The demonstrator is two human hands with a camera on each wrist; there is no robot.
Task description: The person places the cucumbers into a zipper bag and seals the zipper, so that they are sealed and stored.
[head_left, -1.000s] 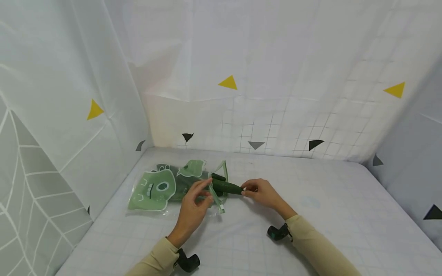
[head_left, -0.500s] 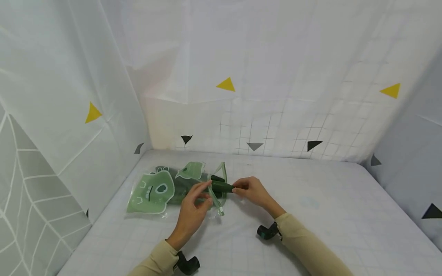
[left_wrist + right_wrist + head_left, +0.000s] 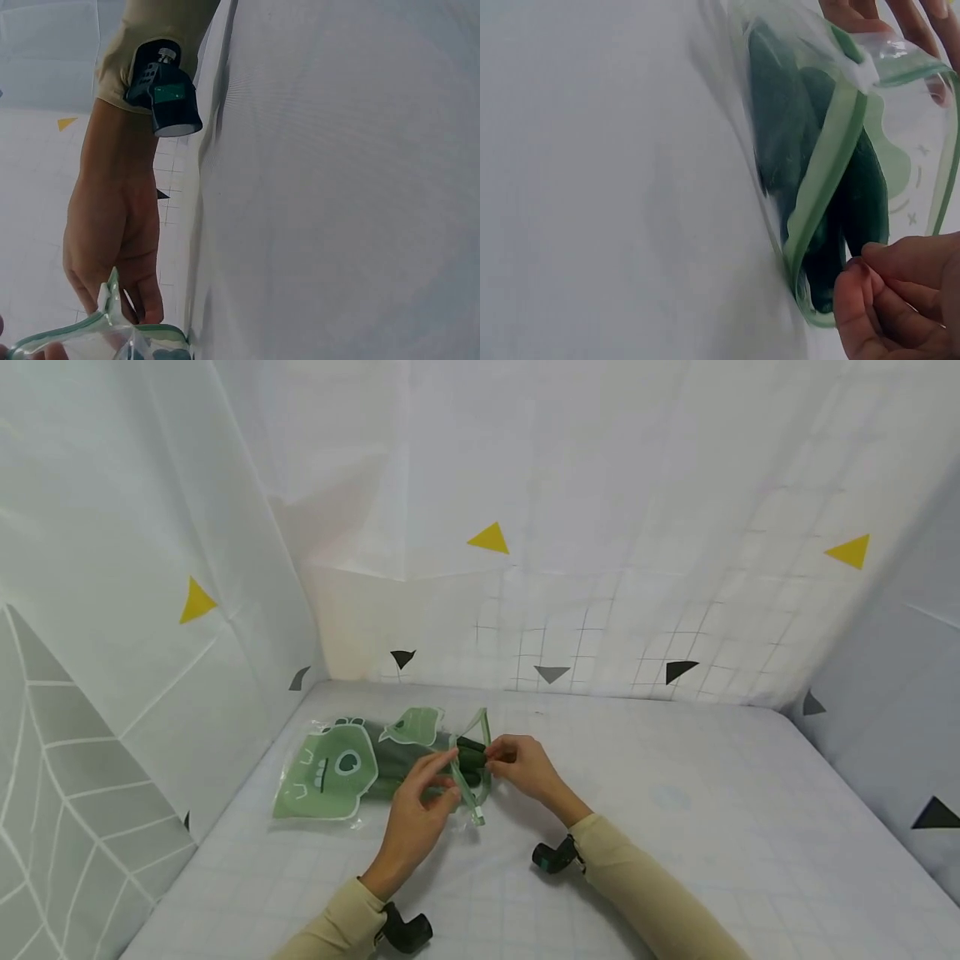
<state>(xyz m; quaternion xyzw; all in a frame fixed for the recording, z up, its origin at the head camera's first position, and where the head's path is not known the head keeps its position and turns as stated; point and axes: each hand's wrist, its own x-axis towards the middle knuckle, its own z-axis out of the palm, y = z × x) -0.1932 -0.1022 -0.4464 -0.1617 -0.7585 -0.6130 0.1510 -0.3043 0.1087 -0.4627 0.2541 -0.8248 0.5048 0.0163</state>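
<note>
A clear zip bag (image 3: 326,781) with green cartoon prints lies on its side, its green-edged mouth facing right. Inside it are several dark green cucumbers (image 3: 776,105). My left hand (image 3: 416,814) holds the upper film at the mouth, thumb and forefinger curved; its fingertips (image 3: 54,351) only just enter the left wrist view. At the opening my right hand (image 3: 528,768) pinches the end of one cucumber (image 3: 864,195), most of which is inside the bag. The right hand (image 3: 116,225) also shows beyond the bag's rim in the left wrist view.
The bag rests on a white cloth-covered table (image 3: 675,793). White sheets with yellow and black triangles (image 3: 551,673) hang behind and at both sides. Each wrist carries a small black camera (image 3: 555,855).
My right hand has moved left, pushing the cucumber deeper into the bag, so only its end shows at the mouth. My left hand has stayed at the bag's edge.
</note>
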